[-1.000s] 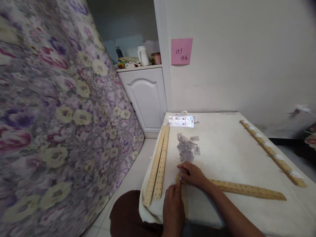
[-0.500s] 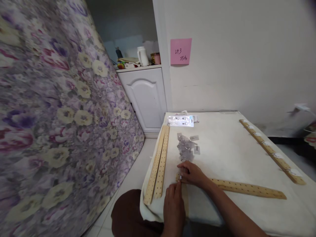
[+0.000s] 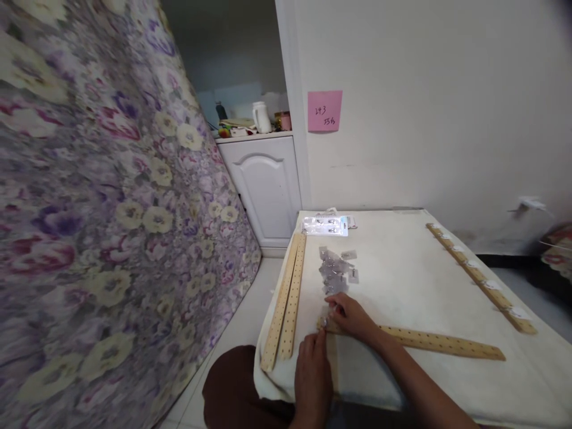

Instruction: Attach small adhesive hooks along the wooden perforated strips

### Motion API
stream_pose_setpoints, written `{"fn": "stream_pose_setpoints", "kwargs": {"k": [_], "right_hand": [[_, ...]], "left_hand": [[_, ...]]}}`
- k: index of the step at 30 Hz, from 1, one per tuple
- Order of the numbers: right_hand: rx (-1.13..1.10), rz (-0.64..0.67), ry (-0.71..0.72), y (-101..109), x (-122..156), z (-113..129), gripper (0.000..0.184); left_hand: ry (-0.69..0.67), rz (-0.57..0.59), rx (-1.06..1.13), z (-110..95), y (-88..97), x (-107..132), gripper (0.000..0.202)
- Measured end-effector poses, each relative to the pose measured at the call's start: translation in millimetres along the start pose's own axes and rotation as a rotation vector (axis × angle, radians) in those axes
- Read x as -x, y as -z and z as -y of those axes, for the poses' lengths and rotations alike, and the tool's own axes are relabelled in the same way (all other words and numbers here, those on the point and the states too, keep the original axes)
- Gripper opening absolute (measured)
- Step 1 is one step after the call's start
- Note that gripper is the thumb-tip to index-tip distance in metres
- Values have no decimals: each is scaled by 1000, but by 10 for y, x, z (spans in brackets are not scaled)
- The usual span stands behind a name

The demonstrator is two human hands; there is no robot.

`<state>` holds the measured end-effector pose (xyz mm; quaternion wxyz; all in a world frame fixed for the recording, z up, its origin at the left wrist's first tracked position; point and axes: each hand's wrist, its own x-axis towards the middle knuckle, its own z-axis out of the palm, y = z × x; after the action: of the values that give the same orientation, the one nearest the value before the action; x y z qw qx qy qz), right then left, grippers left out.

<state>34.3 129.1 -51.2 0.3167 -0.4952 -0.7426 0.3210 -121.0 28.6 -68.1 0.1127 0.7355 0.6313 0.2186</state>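
a flowered curtain [image 3: 147, 238] hangs at ten o'clock from the hands. the cloth-covered table [image 3: 393, 268] spreads from twelve to four. at eleven, an open recess [image 3: 227, 47] sits above a white cabinet door [image 3: 263, 190]. the perforated wooden strip [image 3: 440, 341] lies flat, its near end at the hands and its far end just past three o'clock. another strip [image 3: 478, 277], bearing a row of white discs, lies between two and three; a plain pair of strips [image 3: 293, 307] lies at ten.

the right hand [image 3: 351, 313] arches over the strip's end, thumb and forefinger close together; whether they pinch anything, i cannot tell. the left hand [image 3: 315, 369] has its fingers together, forefinger reaching that end; its grip is unclear.

a white jug [image 3: 261, 117] stands inside the recess. the clear pack [image 3: 325, 226] at twelve contains small metal pieces. nearer, also at twelve, are overlapping clear pads [image 3: 335, 271]. a tiny metal piece [image 3: 324, 322] sits on the strip's end, between the hands.
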Motion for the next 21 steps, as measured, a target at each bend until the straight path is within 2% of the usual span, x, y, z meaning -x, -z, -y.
{"fn": "stream_pose_setpoints", "kwargs": {"k": [5,11,15,21], "right_hand": [[-3,-95,-23,350,326,-44,32],[150,-140,-83,773,938,-444,33],[243,-123,-109,857,1114,-548,34],[256,-82,-177,881,1098,-422,24]], "left_hand": [[0,-5,10,9,-9,7,62],[-12,-57,-5,44,-67,16,59],[-40,-74,-5,60,-80,17,58],[-76,-128,3,81,-104,25,59]]}}
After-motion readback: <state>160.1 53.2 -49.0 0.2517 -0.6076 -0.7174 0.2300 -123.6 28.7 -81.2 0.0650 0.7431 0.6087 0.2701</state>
